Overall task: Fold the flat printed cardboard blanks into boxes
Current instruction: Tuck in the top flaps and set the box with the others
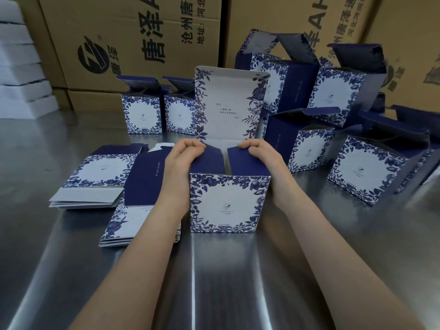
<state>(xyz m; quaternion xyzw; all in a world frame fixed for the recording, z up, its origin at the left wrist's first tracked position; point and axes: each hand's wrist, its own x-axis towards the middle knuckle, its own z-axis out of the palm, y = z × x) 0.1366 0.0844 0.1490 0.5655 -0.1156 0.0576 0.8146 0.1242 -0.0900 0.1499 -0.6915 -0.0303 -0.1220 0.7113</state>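
Steel bench point(226, 270): left hand point(183, 160) and right hand point(260, 158), fingers curled, each pinch one of the side flaps point(241, 163) atop the upright box point(228, 206), apparently tucking them inward before the lid point(228, 103) closes.

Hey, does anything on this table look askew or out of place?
The folded boxes on the right are heaped untidily, several tilted and leaning on each other; the two boxes at back left stand upright. No damage shows.

Single head-worn wide-angle view. Looks forward and down along steel worktop point(238, 270), close in on half-folded box point(229, 203) at centre, facing brown shipping cartons point(142, 44) behind.
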